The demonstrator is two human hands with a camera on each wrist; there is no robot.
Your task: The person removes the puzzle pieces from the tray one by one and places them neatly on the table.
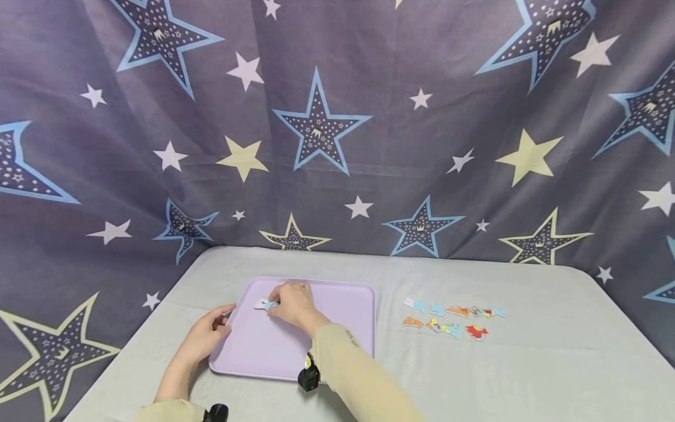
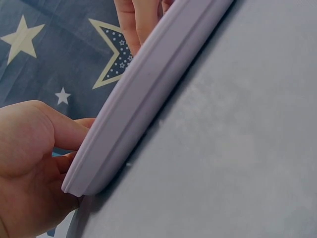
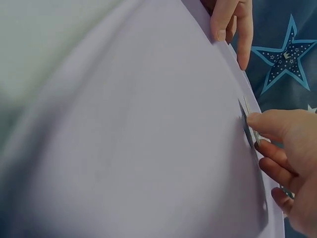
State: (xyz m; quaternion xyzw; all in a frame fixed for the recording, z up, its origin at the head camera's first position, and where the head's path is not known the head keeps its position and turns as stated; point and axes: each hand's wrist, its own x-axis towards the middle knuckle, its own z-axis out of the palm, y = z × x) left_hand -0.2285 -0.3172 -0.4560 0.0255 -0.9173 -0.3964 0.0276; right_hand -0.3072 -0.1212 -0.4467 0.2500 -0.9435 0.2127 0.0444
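Note:
A lilac tray (image 1: 316, 357) lies on the cloth-covered table. Over its upper left part, my right hand (image 1: 294, 302) pinches a small flat white-and-blue piece (image 1: 262, 303), like a jigsaw piece. The right wrist view shows that piece nearly edge-on between thumb and fingertips, just above the tray's surface; its picture cannot be made out there. At the tray's left side, my left hand (image 1: 207, 334) touches the rim with thumb and fingers loosely extended. In the left wrist view its fingertips pass behind the tray wall (image 2: 129, 99), partly hidden.
Right of the tray, several small colourful pieces lie in two rows, among them an orange piece (image 1: 413, 322), a red piece (image 1: 477, 332) and a light-blue piece (image 1: 436, 309). A grey cloth (image 1: 527, 375) covers the table. Behind it hangs a dark star-patterned curtain (image 1: 390, 146).

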